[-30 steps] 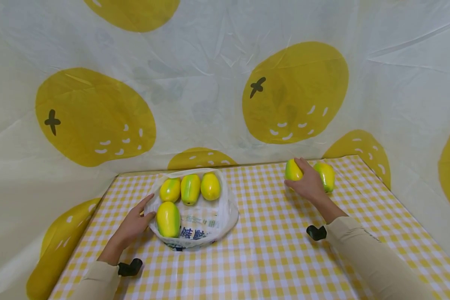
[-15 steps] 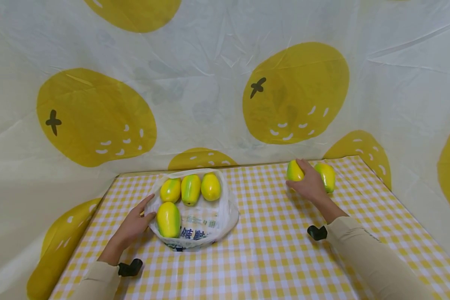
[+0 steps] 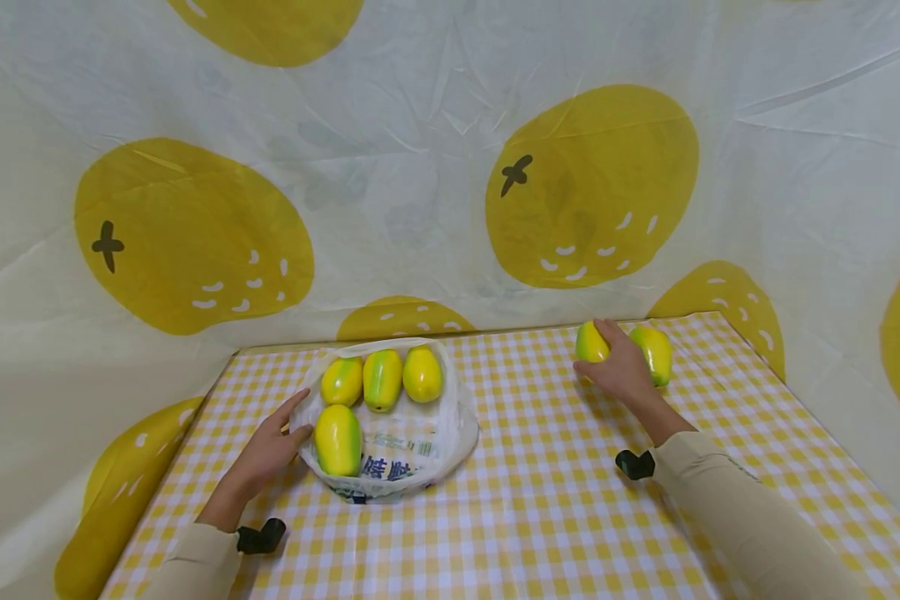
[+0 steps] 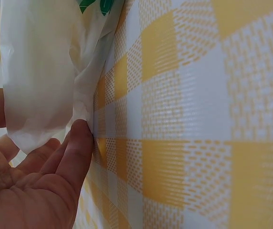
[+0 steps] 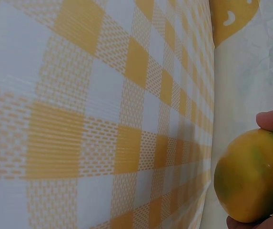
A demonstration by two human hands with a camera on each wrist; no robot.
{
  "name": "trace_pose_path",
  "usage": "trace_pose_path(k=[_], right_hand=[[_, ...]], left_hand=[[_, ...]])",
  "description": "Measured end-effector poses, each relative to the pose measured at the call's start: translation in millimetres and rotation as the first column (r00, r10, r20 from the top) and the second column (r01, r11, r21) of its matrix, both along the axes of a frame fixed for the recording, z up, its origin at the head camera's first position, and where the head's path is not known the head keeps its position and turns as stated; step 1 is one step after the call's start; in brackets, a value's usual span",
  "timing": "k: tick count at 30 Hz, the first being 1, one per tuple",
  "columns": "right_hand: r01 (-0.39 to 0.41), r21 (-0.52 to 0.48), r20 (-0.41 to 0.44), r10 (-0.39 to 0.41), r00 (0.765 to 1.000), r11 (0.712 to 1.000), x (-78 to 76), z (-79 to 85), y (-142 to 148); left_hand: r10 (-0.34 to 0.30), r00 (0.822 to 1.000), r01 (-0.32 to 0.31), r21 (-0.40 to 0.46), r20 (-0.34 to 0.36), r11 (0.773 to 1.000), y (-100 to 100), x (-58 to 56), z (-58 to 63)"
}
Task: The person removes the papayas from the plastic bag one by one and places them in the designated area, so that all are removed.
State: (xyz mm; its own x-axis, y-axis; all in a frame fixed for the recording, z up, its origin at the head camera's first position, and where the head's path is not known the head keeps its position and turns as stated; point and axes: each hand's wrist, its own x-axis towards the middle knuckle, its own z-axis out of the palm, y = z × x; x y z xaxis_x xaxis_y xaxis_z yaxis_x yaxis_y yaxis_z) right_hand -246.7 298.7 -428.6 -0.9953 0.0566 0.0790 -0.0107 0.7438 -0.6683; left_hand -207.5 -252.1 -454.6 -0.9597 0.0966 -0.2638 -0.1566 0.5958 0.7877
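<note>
My right hand [image 3: 621, 367] grips a glossy yellow-green papaya [image 3: 592, 342] at the back right of the table, thumb and fingers around it. The right wrist view shows this papaya [image 5: 253, 175] between the digits. Just right of that hand is another papaya [image 3: 652, 353], partly covered by it. My left hand [image 3: 268, 446] holds the left edge of a white plastic bag [image 3: 459, 421], which lies spread with its mouth up. Several papayas [image 3: 338, 440] are in the bag. In the left wrist view, the bag's side [image 4: 38, 81] sits among the fingers [image 4: 76, 152].
A yellow-and-white checked cloth [image 3: 525, 500] covers the table. Behind it rises a pale curtain [image 3: 397, 217] printed with big yellow fruit, close to the back edge. A dark camera mount [image 3: 261, 536] sits at the left wrist and another mount [image 3: 634, 465] at the right.
The whole head view has shifted very slightly. Both hands keep their places, the right on its papaya and the left at the bag's edge.
</note>
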Motion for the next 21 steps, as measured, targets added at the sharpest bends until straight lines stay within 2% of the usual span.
trace_pose_path(k=[14, 21], right_hand=[[-0.008, 0.009, -0.026, 0.009, 1.0, 1.0, -3.1, -2.7, 3.0], [-0.012, 0.001, -0.007, 0.012, 1.0, 1.0, -3.3, -5.3, 3.8]], left_hand=[[0.014, 1.0, -0.014, 0.007, 0.013, 1.0, 0.8, 0.2, 0.2], [0.01, 1.0, -0.01, 0.005, 0.012, 1.0, 0.0, 0.0, -0.1]])
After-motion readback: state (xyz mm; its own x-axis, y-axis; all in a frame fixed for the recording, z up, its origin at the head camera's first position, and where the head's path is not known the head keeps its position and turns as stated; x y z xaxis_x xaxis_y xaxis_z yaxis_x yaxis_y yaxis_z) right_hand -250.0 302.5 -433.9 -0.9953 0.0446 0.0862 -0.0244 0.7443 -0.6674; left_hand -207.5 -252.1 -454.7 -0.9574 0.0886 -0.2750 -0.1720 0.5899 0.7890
